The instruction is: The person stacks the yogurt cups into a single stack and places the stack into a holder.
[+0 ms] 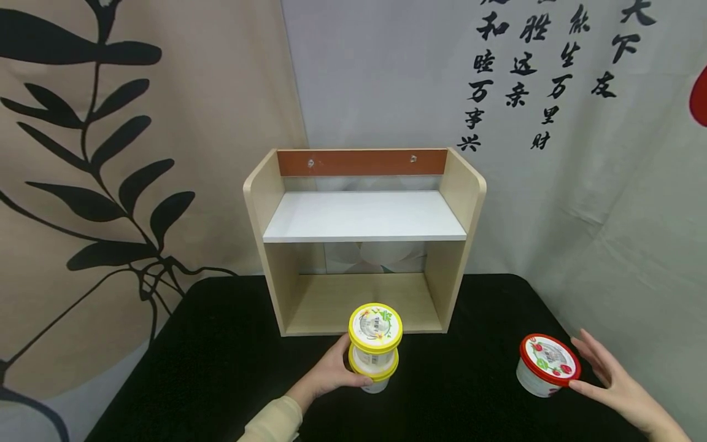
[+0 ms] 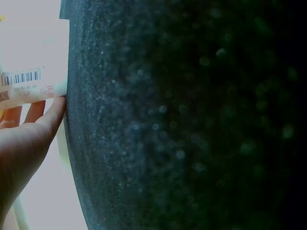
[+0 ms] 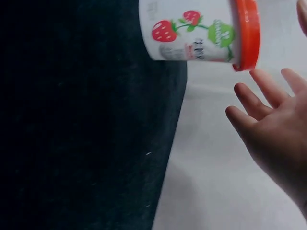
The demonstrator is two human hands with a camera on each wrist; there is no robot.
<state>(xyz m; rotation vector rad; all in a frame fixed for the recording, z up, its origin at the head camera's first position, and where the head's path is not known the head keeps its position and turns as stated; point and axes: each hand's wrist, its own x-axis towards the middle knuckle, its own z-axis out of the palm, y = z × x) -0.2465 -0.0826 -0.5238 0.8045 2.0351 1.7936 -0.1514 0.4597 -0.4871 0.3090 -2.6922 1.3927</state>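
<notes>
Two white tubs with yellow lids stand one on the other in front of the shelf. The upper yellow-lidded tub [image 1: 377,325] shows a printed white top. My left hand [image 1: 334,371] grips the lower yellow-lidded tub [image 1: 375,362] from the left, thumb at its front. In the left wrist view a white tub side with a barcode [image 2: 36,62] rests against the fingers. At the right sits a red-lidded tub [image 1: 549,365] with strawberries printed on it [image 3: 187,33]. My right hand [image 1: 613,380] is beside it, fingers spread, thumb tip right at the lid's edge.
A small wooden shelf unit [image 1: 270,276] with a white middle board [image 1: 364,215] stands at the back of the black table [image 1: 221,368]. Behind it hang curtains [image 1: 386,73] with dark leaf prints and black lettering.
</notes>
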